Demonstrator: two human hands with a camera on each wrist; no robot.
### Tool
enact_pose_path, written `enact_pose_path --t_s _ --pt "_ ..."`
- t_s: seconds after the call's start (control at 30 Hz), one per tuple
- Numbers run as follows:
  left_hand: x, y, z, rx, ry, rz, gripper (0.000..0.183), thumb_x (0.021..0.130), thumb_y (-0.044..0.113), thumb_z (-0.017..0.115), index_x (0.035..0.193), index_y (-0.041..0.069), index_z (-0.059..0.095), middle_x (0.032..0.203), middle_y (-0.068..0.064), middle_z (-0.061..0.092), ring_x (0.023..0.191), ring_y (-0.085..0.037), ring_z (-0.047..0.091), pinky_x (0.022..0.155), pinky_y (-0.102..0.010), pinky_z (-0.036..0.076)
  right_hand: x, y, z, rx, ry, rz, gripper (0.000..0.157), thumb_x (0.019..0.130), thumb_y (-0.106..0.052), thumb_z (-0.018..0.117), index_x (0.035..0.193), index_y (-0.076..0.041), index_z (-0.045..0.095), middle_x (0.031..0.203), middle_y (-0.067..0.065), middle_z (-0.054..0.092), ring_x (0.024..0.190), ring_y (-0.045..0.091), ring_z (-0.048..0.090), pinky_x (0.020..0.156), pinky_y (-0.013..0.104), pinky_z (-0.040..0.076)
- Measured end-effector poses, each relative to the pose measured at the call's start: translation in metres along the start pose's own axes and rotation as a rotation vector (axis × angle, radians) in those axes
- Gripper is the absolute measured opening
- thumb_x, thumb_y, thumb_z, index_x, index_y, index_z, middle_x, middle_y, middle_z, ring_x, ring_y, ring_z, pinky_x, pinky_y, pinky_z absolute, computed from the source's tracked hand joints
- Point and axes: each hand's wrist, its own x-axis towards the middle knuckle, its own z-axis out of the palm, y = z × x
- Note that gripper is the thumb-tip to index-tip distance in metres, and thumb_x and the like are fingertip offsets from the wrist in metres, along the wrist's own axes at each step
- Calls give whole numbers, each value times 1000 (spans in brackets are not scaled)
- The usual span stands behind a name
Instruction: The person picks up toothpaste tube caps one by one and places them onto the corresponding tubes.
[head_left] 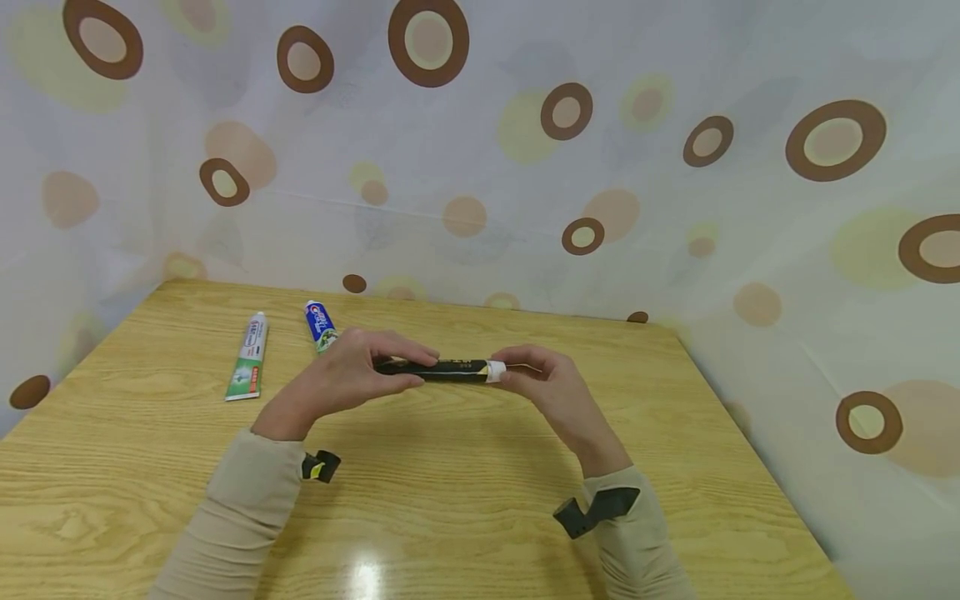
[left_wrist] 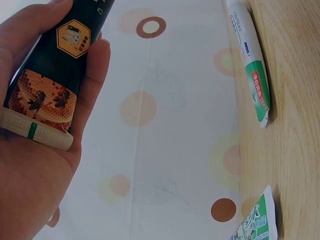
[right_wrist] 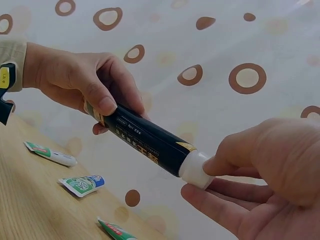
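The left sleeve (head_left: 228, 512) and right sleeve (head_left: 643, 537) are plain beige cloth, creased along the forearms. A black left wristband (right_wrist: 6, 102) bears a yellow label (right_wrist: 4, 77); the right wristband (head_left: 613, 504) is black, with a blocky end.

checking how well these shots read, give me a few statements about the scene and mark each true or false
1. The left hand holds the dark tube. True.
2. The blue-and-green tube lies on the table. True.
3. The dark tube also lies on the table. False: it is held above the table.
4. The right hand pinches the white cap. True.
5. The blue-and-green tube is nearer the right hand. False: it is nearer the left hand.
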Motion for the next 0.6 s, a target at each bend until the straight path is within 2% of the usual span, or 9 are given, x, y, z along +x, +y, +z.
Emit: enact_pose_path --t_s 0.33,0.6 --pt "0 1 -1 -10 -2 0 25 79 27 68 104 29 67 109 14 63 88 -2 61 55 -23 46 0 0 0 56 10 40 34 88 -21 58 115 -2 55 111 19 55 96 33 61 86 39 48" --pt "0 2 -1 -7 -9 2 26 79 25 69 104 29 67 109 12 64 85 -7 62 54 -23 45 1 1 -1 -32 38 15 29 87 -25 58 112 -8 58 113 11 55 99 25 57 86 35 48"
